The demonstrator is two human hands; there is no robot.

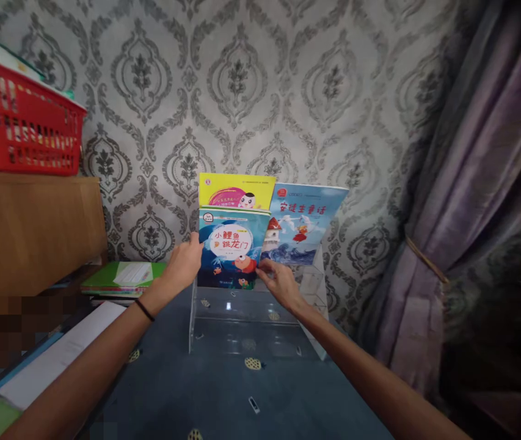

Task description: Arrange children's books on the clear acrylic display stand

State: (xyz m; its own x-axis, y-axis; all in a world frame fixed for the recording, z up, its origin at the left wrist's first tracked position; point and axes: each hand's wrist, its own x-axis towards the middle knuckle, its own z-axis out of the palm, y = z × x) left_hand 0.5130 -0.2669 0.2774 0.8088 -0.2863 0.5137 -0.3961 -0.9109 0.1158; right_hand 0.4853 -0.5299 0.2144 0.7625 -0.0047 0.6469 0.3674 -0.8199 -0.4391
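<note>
Evidently a teal picture book with a fish on its cover (231, 249) is being settled upright into the clear acrylic tiered rack (223, 318), in front of a yellow book (236, 190). The left hand (184, 261) grips its left edge and the right hand (278, 280) pinches its lower right corner. Judging by this, the book next needs easing down squarely and letting go.

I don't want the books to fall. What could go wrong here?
The front book, held at its sides by the left hand and right hand, might tip forward off the clear stand. Nudging it could also knock over the yellow book and blue book leaning behind.
</note>
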